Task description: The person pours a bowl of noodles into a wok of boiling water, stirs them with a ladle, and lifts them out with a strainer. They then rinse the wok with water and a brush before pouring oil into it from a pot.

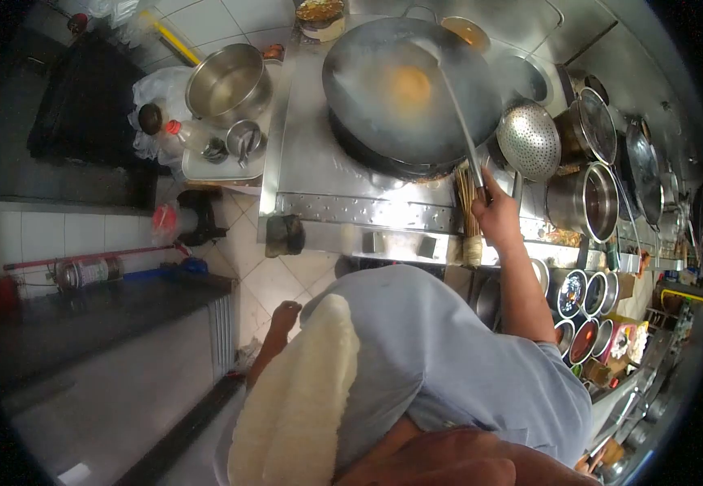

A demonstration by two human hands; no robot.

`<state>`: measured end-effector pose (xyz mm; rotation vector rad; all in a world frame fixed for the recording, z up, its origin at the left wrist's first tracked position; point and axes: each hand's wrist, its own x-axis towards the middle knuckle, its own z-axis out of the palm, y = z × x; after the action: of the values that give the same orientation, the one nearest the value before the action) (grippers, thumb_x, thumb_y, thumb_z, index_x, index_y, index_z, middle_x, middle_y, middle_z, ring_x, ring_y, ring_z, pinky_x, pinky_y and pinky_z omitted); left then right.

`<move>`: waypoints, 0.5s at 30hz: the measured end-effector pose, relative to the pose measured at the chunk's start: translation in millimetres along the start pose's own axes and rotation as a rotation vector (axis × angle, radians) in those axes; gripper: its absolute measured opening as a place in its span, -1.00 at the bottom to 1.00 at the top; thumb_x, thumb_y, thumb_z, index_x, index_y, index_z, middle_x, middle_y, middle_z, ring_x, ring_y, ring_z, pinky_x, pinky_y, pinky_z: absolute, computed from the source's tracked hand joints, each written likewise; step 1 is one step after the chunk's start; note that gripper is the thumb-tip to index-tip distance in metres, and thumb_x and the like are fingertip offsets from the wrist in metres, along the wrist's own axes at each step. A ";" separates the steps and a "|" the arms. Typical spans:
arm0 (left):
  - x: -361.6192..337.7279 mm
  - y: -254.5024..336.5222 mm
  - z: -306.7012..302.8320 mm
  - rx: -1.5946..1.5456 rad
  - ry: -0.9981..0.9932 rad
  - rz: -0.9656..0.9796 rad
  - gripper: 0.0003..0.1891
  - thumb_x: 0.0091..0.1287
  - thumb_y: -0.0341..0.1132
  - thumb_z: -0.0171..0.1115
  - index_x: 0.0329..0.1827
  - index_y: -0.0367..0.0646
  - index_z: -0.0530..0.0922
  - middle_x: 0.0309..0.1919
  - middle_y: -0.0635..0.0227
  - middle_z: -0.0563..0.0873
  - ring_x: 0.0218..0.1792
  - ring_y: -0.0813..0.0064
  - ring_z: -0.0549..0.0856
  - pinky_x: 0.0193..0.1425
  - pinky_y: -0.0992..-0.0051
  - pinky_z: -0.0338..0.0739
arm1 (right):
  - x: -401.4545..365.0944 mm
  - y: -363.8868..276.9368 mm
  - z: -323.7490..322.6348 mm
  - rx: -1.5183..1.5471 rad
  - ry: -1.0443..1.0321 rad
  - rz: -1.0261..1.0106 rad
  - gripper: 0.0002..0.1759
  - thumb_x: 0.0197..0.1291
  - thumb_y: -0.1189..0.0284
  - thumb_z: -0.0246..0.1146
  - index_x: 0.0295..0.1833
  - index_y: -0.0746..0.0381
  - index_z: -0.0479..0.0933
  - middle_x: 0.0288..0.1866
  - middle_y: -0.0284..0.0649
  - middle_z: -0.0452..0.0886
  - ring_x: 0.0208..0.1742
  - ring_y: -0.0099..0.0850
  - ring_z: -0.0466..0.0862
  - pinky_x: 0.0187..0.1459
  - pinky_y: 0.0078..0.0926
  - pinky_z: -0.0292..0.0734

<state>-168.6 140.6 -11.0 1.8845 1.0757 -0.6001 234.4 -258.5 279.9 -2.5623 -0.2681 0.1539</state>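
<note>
A loose grey-blue short-sleeved shirt (softly creased), with a long, cream-coloured cloth over the left shoulder.

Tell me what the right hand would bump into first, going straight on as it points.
Probably the near right rim of the wok: the right hand, gripping a long-handled utensil, points that way, though the hand's height is hard to judge.

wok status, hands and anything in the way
Right hand gripping long-handled utensil, extended over wok. Left hand low beside body, grip unclear. Steam blurring orange contents.
</note>
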 end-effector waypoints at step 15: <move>45.9 -36.4 5.6 0.253 0.020 0.379 -0.68 0.39 -0.08 0.19 0.01 -0.10 0.68 0.02 0.17 0.72 -0.03 0.17 0.72 0.09 0.29 0.61 | -14.6 -17.2 -48.3 1.409 -0.370 0.531 -0.87 0.20 0.44 0.17 -0.20 0.23 0.38 -0.45 -0.28 0.50 -0.68 -0.57 0.41 -0.70 -0.66 0.29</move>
<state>-176.3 165.6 -63.7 2.2455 0.6481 -0.5144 225.4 -272.5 330.6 -1.1259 0.3199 0.7150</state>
